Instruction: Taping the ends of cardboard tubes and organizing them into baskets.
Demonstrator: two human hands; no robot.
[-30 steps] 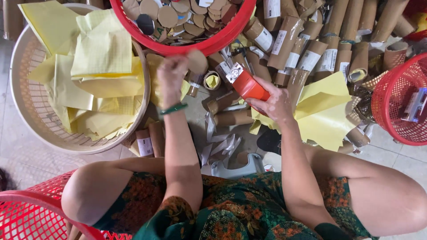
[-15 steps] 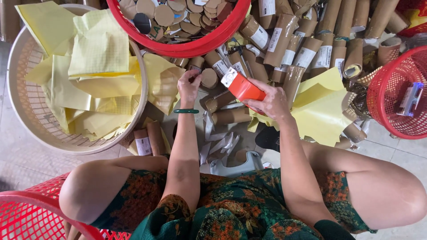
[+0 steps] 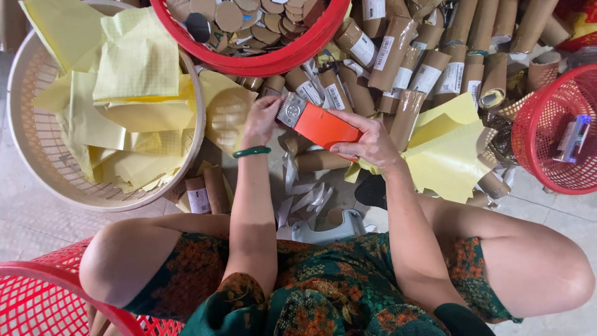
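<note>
1. Head view, far left: a red mesh basket (image 3: 43, 298) is showing at the lower corner, beside the person's left knee.
2. A round cream basket (image 3: 28, 155) is sitting on the floor, holding loose yellow paper sheets (image 3: 134, 62), some of them gridded.
3. Upper centre: a red tub (image 3: 261, 62) is holding flat cardboard discs (image 3: 249, 15).
4. The left hand (image 3: 261, 121), wearing a green bangle (image 3: 252, 151) at the wrist, is pinching the grey metal end of the orange tool (image 3: 320, 124) with its fingertips.
5. The orange tool is lying slantwise between the two hands, above the lap and in front of the tube pile.
6. The right hand (image 3: 370, 143) is closing around the orange body of the tool, thumb beneath and fingers over the top.
7. Cardboard tubes (image 3: 429, 68) with white labels are lying heaped behind the hands; white paper strips (image 3: 305, 193) are scattered on the floor below.
8. A yellow sheet (image 3: 451, 155) is lying just right of the right hand.
9. Far right: a second red basket (image 3: 535, 155) is holding a small pale object, too blurred to identify.
</note>
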